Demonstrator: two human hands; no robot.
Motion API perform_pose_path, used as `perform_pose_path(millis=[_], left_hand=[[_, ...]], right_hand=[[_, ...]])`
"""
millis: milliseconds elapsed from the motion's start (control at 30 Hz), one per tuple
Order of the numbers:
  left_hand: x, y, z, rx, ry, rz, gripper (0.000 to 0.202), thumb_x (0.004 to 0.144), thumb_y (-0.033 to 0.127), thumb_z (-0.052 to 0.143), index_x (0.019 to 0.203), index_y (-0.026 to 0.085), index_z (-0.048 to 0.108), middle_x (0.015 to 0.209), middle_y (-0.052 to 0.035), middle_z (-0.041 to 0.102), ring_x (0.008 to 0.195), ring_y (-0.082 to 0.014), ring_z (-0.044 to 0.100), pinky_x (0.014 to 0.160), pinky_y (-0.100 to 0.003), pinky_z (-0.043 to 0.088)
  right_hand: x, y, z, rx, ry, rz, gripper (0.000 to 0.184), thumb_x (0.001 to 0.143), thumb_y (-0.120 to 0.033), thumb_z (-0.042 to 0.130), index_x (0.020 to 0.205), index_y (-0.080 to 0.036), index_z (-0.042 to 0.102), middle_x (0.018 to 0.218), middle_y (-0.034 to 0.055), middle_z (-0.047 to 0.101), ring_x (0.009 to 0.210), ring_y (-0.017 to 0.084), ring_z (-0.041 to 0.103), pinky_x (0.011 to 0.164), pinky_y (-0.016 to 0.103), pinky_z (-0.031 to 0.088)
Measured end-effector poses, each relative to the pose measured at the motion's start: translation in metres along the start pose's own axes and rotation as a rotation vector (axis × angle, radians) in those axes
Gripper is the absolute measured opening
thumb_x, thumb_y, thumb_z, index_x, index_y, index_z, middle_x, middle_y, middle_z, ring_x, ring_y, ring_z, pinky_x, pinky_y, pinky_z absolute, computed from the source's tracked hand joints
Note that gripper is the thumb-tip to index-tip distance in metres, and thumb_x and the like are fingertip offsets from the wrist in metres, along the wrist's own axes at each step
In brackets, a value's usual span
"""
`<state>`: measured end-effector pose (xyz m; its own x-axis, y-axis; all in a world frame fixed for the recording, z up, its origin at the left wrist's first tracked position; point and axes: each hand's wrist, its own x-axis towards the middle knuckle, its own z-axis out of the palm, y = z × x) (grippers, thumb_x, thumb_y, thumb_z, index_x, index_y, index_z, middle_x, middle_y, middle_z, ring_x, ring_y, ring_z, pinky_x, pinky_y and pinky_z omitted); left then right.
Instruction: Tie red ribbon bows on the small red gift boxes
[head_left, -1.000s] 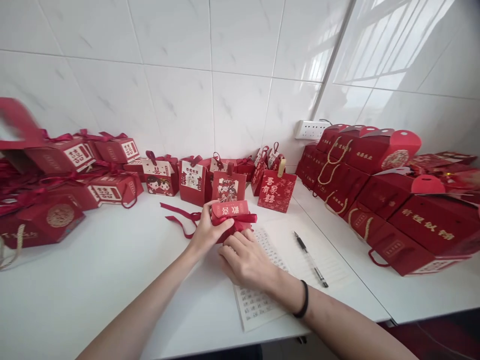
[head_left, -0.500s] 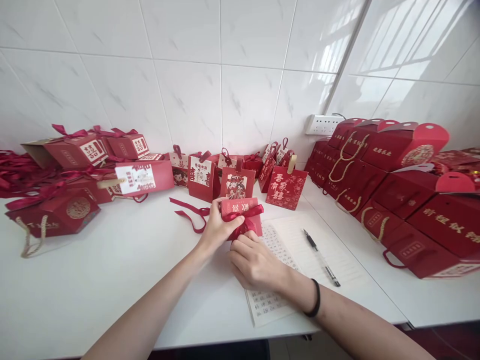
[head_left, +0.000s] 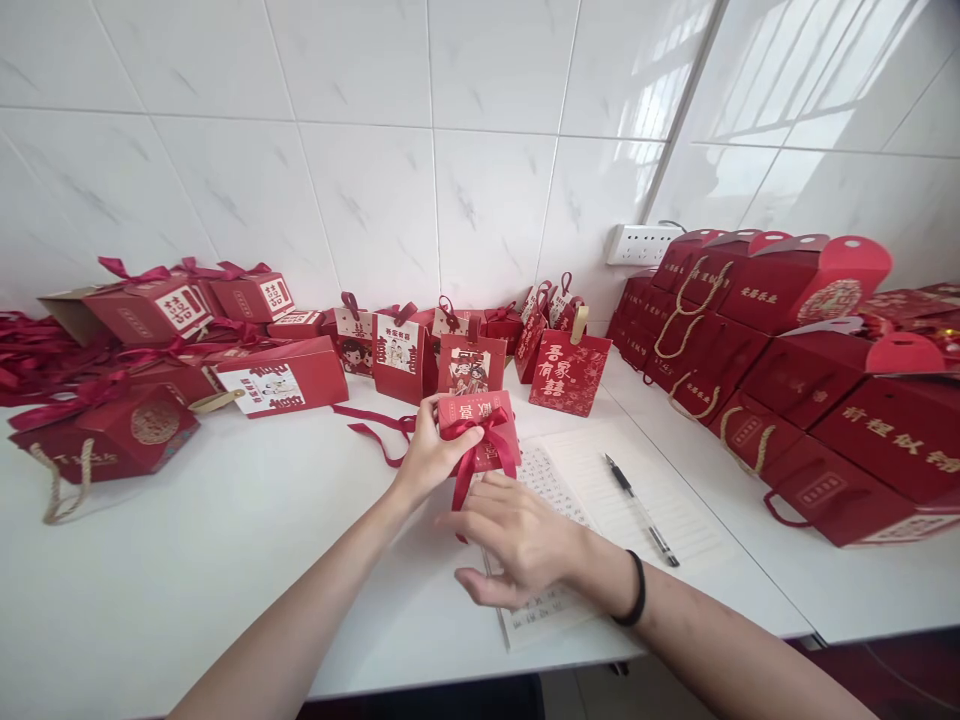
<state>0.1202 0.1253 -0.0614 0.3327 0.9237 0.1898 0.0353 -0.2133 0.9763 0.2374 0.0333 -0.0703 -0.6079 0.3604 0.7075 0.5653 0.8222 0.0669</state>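
Head view: at the centre, the left hand (head_left: 435, 455) grips a small red box (head_left: 459, 404) with its thumb pressed on the ribbon bow (head_left: 495, 428), while the right hand (head_left: 517, 540), earlier pinching at the bow, has loosened with fingers spread just below it, though whether a fingertip touches the hanging ribbon end is unclear. Left of centre, a red bag (head_left: 319, 372) that was tilted higher half a second ago lies lower on the tabletop (head_left: 262, 520). The right hand and forearm hide part of the written sheet (head_left: 536, 470), and stacked boxes (head_left: 795, 385) run off the right edge.
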Motion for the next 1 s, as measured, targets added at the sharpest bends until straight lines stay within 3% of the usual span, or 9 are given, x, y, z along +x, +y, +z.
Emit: perform_pose_path(millis=[67,133,233,333,467,567,733,900,1000], left_hand=[[0.000,0.000,-0.001,-0.008,-0.013,-0.008,0.057,0.066,0.037,0.071,0.112,0.022,0.040,0.106,-0.0051,0.059,0.098,-0.0208,0.060,0.085,-0.034,0.047],[-0.001,0.001,-0.001,-0.002,-0.028,-0.008,0.058,0.066,0.037,0.071,0.113,0.022,0.040,0.107,-0.0053,0.060,0.099,-0.0214,0.060,0.085,-0.034,0.047],[-0.002,0.003,-0.001,-0.008,-0.049,-0.017,0.057,0.068,0.038,0.069,0.115,0.023,0.038,0.108,-0.0053,0.060,0.101,-0.0215,0.060,0.086,-0.036,0.049],[-0.002,0.004,-0.001,-0.008,-0.055,-0.012,0.058,0.069,0.037,0.069,0.116,0.023,0.038,0.110,-0.0056,0.059,0.103,-0.0211,0.059,0.088,-0.036,0.048],[-0.001,0.004,-0.002,-0.002,-0.047,-0.001,0.060,0.068,0.037,0.070,0.117,0.022,0.040,0.110,-0.0068,0.060,0.101,-0.0222,0.060,0.087,-0.037,0.049],[0.000,0.003,-0.002,-0.008,-0.045,-0.003,0.058,0.068,0.037,0.070,0.115,0.021,0.041,0.109,-0.0069,0.061,0.101,-0.0220,0.060,0.087,-0.036,0.049],[0.000,0.003,-0.003,0.007,-0.051,-0.002,0.054,0.069,0.038,0.069,0.113,0.023,0.040,0.108,-0.0052,0.060,0.099,-0.0200,0.060,0.086,-0.033,0.048],[0.000,0.005,-0.004,0.025,-0.047,-0.014,0.054,0.068,0.038,0.069,0.112,0.023,0.041,0.109,-0.0054,0.059,0.102,-0.0201,0.060,0.087,-0.032,0.047],[0.000,0.006,-0.004,0.021,-0.045,-0.019,0.054,0.068,0.038,0.069,0.112,0.023,0.041,0.110,-0.0055,0.061,0.103,-0.0206,0.060,0.088,-0.032,0.047]], right_hand=[[0.000,0.007,-0.014,0.051,0.087,0.167,0.030,0.089,-0.031,0.032,0.073,-0.017,0.052,0.055,-0.0005,0.046,0.049,0.012,0.038,0.050,0.026,0.033],[0.000,0.017,-0.031,0.046,0.056,0.457,0.036,0.090,-0.031,0.033,0.058,-0.019,0.044,0.047,-0.0021,0.042,0.042,0.010,0.034,0.045,0.025,0.029],[-0.002,0.033,-0.053,0.172,-0.235,0.895,0.050,0.090,-0.043,0.040,0.046,-0.018,0.044,0.041,-0.0007,0.047,0.036,0.008,0.039,0.042,0.023,0.031],[-0.004,0.042,-0.061,0.447,-0.549,1.107,0.050,0.087,-0.052,0.048,0.053,-0.016,0.057,0.048,0.0028,0.060,0.036,0.010,0.049,0.041,0.022,0.040],[-0.008,0.044,-0.054,0.645,-0.609,1.170,0.035,0.084,-0.040,0.054,0.059,-0.016,0.056,0.055,0.0027,0.065,0.036,0.009,0.051,0.038,0.019,0.041],[-0.008,0.047,-0.052,0.714,-0.606,1.151,0.026,0.083,-0.029,0.052,0.062,-0.015,0.060,0.050,-0.0008,0.060,0.036,0.007,0.049,0.037,0.017,0.040],[-0.006,0.050,-0.057,0.814,-0.730,1.101,0.023,0.079,-0.021,0.048,0.059,-0.015,0.060,0.046,-0.0045,0.052,0.036,0.005,0.045,0.038,0.015,0.040],[-0.008,0.053,-0.065,0.808,-0.822,1.077,0.022,0.076,-0.021,0.051,0.058,-0.015,0.062,0.044,-0.0053,0.049,0.039,0.005,0.044,0.039,0.016,0.036],[-0.011,0.057,-0.070,0.776,-0.826,1.053,0.028,0.075,-0.035,0.061,0.056,-0.015,0.059,0.046,-0.0048,0.046,0.041,0.006,0.042,0.037,0.017,0.032]])
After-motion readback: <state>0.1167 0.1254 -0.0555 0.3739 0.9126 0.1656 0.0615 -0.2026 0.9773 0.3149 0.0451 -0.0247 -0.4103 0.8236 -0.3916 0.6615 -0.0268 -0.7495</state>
